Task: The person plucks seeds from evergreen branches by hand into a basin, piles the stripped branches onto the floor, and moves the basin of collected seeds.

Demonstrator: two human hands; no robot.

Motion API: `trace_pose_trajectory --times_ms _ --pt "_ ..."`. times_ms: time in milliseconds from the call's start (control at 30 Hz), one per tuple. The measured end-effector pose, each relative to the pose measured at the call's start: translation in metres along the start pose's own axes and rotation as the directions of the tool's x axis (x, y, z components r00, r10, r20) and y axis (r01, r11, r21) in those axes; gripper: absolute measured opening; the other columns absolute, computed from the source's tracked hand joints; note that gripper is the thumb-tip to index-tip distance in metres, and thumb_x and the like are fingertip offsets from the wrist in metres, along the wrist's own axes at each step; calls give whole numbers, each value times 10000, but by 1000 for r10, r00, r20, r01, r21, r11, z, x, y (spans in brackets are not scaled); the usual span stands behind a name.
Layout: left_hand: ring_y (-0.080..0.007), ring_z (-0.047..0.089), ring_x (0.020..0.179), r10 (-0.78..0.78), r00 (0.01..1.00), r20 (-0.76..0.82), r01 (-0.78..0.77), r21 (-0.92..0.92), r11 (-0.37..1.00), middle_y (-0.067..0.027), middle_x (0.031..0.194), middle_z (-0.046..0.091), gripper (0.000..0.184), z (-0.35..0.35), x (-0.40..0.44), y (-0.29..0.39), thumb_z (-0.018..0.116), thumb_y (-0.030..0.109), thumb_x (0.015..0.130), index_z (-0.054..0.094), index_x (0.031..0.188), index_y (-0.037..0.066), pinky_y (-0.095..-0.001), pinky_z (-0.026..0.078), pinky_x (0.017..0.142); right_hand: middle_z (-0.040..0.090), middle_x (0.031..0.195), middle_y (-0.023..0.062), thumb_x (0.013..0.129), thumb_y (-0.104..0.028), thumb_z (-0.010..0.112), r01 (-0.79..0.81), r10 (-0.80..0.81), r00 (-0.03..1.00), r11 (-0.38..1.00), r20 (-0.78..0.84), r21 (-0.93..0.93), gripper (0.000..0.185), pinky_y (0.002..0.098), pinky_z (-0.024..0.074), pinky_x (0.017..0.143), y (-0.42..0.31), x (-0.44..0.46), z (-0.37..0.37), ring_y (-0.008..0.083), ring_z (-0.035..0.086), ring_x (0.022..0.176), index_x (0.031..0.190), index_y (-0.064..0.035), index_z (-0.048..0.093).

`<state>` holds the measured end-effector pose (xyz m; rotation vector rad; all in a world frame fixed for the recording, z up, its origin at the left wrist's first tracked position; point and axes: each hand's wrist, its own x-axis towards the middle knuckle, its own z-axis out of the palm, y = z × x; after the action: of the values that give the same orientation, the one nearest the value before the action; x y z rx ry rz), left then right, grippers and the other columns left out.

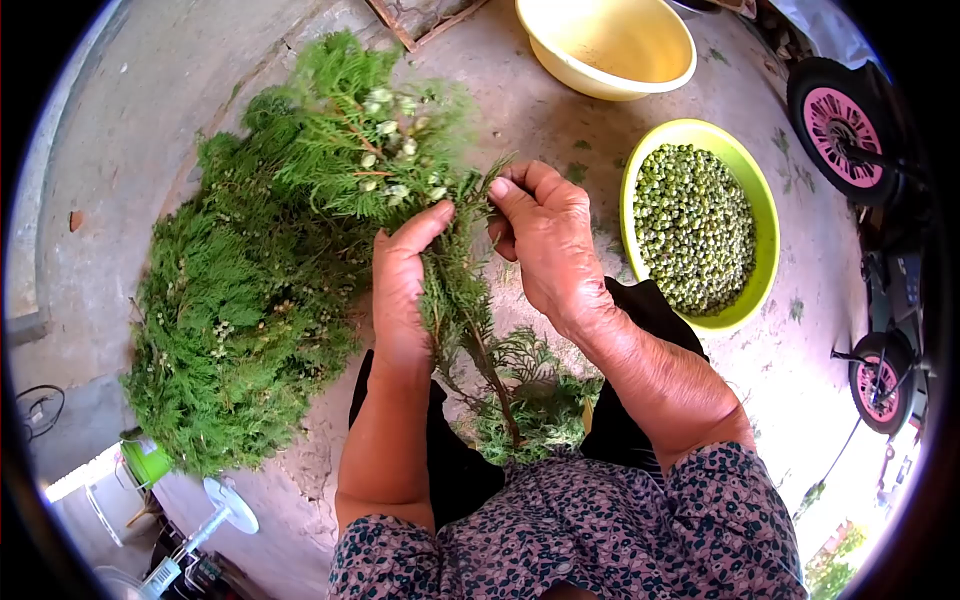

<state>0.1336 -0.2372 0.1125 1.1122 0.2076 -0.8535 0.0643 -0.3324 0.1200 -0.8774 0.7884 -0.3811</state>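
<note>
The left hand (403, 265) is gripping one leafy branch (452, 290), and the right hand (550, 235) is pinching at it. Right of the right hand, one lime basin (768, 225) is holding many green cones (695, 230); farther forward, one yellow basin (610, 45) is standing.

From the head, one wide view is facing forward and down, close above the left hand (402, 272) and right hand (550, 242).

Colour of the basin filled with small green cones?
The basin is bright yellow-green; it shows best in the head view.
</note>
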Motion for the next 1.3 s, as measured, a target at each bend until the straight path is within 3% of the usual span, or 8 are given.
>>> trace_pose_trajectory --times_ms 200,433,500,633,767,900,1133,1300 --pt "-108 501 501 36 993 -115 -23 110 994 -11 642 569 118 7 -5 2 620 166 719 589 778 69 -226 394 470 488 601 24 869 -123 466 120 -145 971 983 -191 -137 108 203 327 436 -17 12 -13 95 422 483 818 -32 493" --pt "-116 515 531 54 995 -83 -44 123 991 -17 680 576 151 -3 3 0 631 157 694 586 811 73 -237 403 479 555 687 70 850 -80 498 -7 -32 996 906 86 422 106 223 384 434 -30 20 -12 115 498 542 828 22 519" --pt "-132 561 614 103 991 -89 -94 97 991 -30 750 606 205 -3 5 -1 646 64 648 613 843 11 -256 444 564 555 689 59 836 -59 529 -50 -72 944 934 322 354 87 219 387 435 -16 24 -19 109 499 544 853 25 545" --pt "-133 561 636 45 998 -38 -43 48 998 -34 753 605 217 1 0 0 643 45 640 611 852 11 -254 449 591 543 641 18 782 -56 608 5 7 983 998 185 -64 119 185 386 412 -9 16 -7 69 468 491 864 26 581" --pt "-126 535 568 122 993 -7 -118 190 975 -24 704 579 233 1 1 -4 586 104 707 580 932 43 -243 422 478 531 617 7 777 -74 617 -7 44 983 980 179 -201 151 184 376 409 -9 14 0 68 460 479 864 42 575" --pt "-113 531 566 -107 991 77 112 -65 992 -26 702 582 185 -4 1 -4 590 114 724 588 892 34 -225 422 490 509 618 14 802 -84 589 -99 99 986 995 132 -3 107 191 351 402 -1 12 -1 73 434 479 817 19 565" --pt "-105 507 500 -135 990 37 136 -14 991 -30 620 568 127 1 -3 -2 609 157 739 592 784 40 -203 399 463 443 625 18 858 -130 518 -215 203 976 894 74 392 133 208 345 434 5 7 -5 97 417 519 791 -18 490" --pt "-119 510 500 -51 998 -36 53 62 997 -29 609 557 116 -1 0 -1 622 154 722 585 766 53 -227 401 453 481 757 81 874 -129 477 -83 30 992 896 125 436 130 215 335 479 -12 22 -16 145 450 623 833 -5 478"
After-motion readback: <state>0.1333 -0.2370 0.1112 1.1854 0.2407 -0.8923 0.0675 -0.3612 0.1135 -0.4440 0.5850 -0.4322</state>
